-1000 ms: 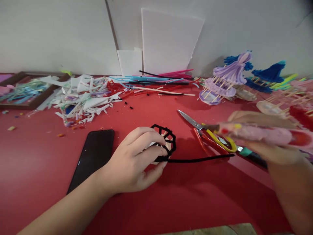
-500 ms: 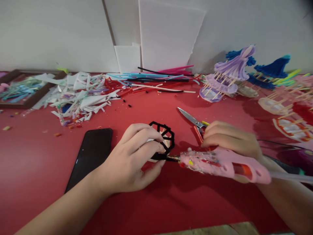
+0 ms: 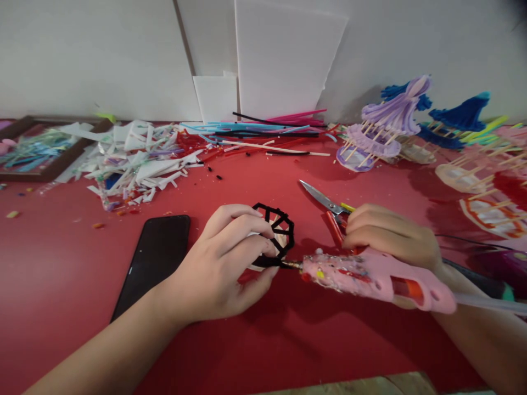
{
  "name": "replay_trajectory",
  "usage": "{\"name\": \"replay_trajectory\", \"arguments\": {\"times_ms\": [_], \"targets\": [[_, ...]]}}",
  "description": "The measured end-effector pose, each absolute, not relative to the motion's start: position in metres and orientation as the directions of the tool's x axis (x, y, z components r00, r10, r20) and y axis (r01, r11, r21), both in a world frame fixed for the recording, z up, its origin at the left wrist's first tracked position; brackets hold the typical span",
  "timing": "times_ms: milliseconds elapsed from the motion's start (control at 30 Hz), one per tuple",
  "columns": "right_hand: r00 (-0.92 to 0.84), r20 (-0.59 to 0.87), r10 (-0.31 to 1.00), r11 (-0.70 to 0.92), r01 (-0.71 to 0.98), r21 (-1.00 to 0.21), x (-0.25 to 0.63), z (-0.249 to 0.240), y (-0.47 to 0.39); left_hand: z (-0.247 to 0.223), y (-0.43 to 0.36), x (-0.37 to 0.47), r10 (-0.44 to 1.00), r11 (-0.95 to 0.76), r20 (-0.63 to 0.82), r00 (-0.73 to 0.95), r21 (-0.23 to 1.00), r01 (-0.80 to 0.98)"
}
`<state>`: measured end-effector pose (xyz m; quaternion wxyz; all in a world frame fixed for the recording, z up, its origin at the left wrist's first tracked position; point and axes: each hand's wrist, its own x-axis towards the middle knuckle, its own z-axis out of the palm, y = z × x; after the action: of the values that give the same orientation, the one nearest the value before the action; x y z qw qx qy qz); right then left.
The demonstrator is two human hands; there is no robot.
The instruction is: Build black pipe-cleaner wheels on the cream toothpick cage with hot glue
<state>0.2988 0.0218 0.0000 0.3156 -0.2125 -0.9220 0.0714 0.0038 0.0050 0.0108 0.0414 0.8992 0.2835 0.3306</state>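
My left hand is closed on a small round frame edged and spoked with black strips, with a pale piece showing behind the spokes. Fingers hide the frame's left side. In my right hand is a pink hot glue gun, spattered with dried glue, a clear glue stick coming out of its back. The gun's metal nozzle points left and meets the black strip at the frame's lower edge, close to my left thumb. Scissors with red handles lie just beyond my right hand.
A black phone lies left of my left hand. White scraps and a brown tray are at the back left. Coloured pipe cleaners lie by the wall. Carousel-like models, one purple, stand at the right.
Hardly anything differs. The nozzle stays at the frame's lower edge, and my left thumb and fingers have shifted very slightly.
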Motion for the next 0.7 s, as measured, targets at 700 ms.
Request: {"name": "replay_trajectory", "arguments": {"times_ms": [700], "targets": [[-0.625,0.561,0.542,0.839,0.433,-0.329,0.2968,0.0039,0.0161,0.0094,0.0054,0.0060,0.533,-0.836,0.585,0.611,0.254,0.486]]}}
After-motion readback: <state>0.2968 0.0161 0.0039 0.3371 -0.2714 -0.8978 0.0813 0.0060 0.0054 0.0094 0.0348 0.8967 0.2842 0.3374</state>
